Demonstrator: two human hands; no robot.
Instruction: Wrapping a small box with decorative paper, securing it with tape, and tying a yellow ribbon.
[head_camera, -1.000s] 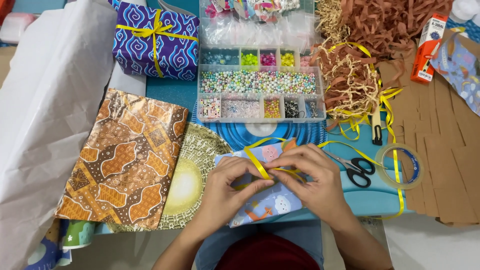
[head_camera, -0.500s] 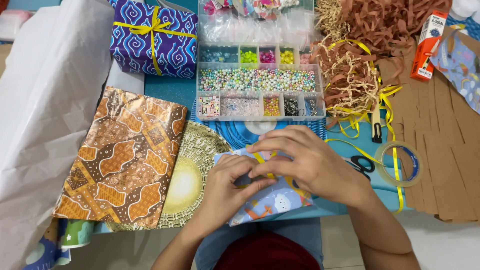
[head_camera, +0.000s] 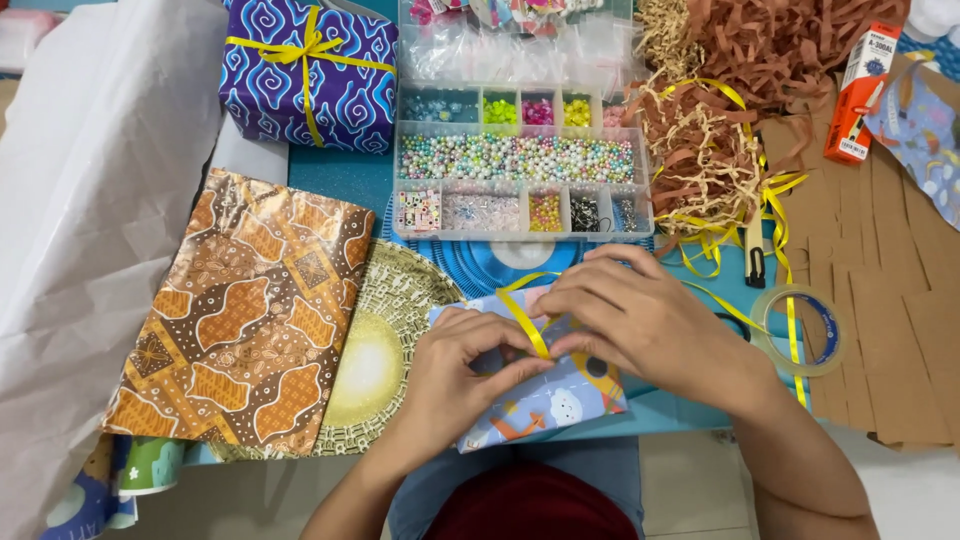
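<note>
Head view, looking down on a blue worktop (head_camera: 340, 180). Small parcel (head_camera: 560, 400) in light blue cartoon paper, at the near edge; left hand (head_camera: 455, 375) and right hand (head_camera: 630, 325) rest on it, fingertips of both pinched together on a yellow ribbon (head_camera: 525, 320) crossing its top. Purple-and-blue swirl gift box (head_camera: 305, 75) tied with yellow ribbon, far left. Orange-brown patterned foil sheet (head_camera: 245, 315), left of the parcel, overlapping a round gold mat (head_camera: 385, 360). Clear bead organiser (head_camera: 520, 160), compartments of pastel and coloured beads, beyond the hands. Brown paper shred (head_camera: 740, 90), far right, with loose ribbon. Red-and-white carton (head_camera: 860, 90), upper right. Tape roll (head_camera: 805, 330), right of the hands. White tissue paper (head_camera: 90, 220), left.
</note>
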